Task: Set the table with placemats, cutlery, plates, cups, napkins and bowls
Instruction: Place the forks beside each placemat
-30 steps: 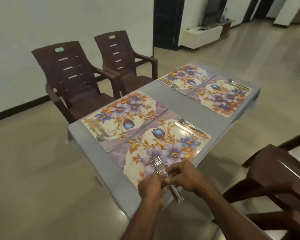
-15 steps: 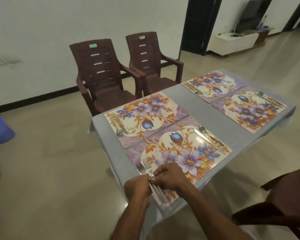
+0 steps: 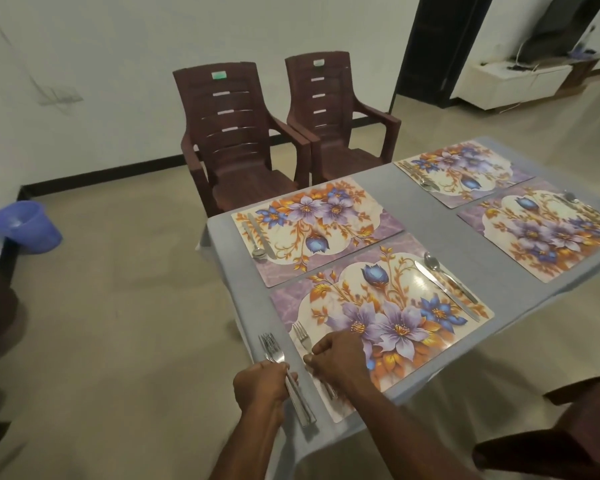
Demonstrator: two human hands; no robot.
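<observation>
Single fork (image 3: 302, 337) lies on the nearest floral placemat (image 3: 395, 313), right hand (image 3: 338, 362) pinching its handle. Left hand (image 3: 260, 386) grips a bundle of forks (image 3: 274, 351) over the desk (image 3: 426, 220) edge.

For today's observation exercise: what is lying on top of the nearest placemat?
On the nearest placemat lie a knife and spoon at its far end, and a single fork at the near end. The right hand pinches that fork, hiding most of its handle.

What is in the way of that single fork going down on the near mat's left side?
Nothing visible. The right hand holds the single fork over a bare strip at the near placemat's left edge. The left hand keeps the other forks apart, off the mat.
</observation>
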